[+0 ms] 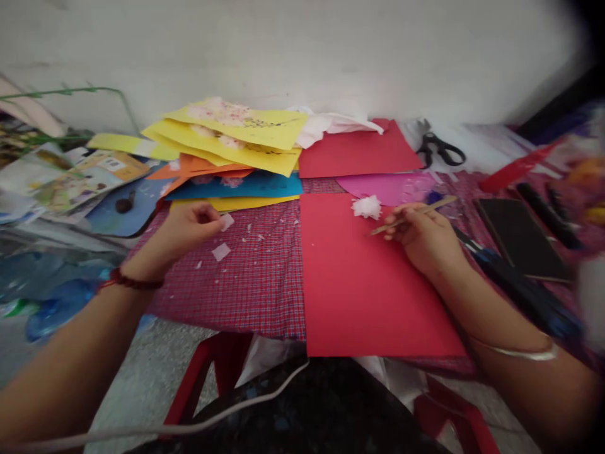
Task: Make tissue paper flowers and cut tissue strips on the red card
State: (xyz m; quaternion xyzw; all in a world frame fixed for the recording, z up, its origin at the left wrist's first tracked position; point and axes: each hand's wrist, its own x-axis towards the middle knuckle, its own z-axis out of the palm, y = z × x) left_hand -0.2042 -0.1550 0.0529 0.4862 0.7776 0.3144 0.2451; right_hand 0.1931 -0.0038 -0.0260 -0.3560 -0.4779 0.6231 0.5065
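A red sheet of paper (368,290) lies on the checked tablecloth in front of me. Near its top edge sits a white crumpled-looking paper tuft (367,207). My right hand (425,239) is closed around a thin tan stick (442,204), whose lower end points at the red sheet just below the tuft. Over the cloth at left, my left hand (193,228) is pinched, with a small pale paper square (227,221) at its fingertips. Another pale square (220,252) lies just below it, among tiny white scraps.
Yellow sheets (269,129) with pink tufts are stacked at the back, over orange and blue ones. Black-handled scissors (439,150) lie back right, beside a second red sheet (359,154). A dark phone-like slab (522,236) is at right. A white cable (236,407) crosses my lap.
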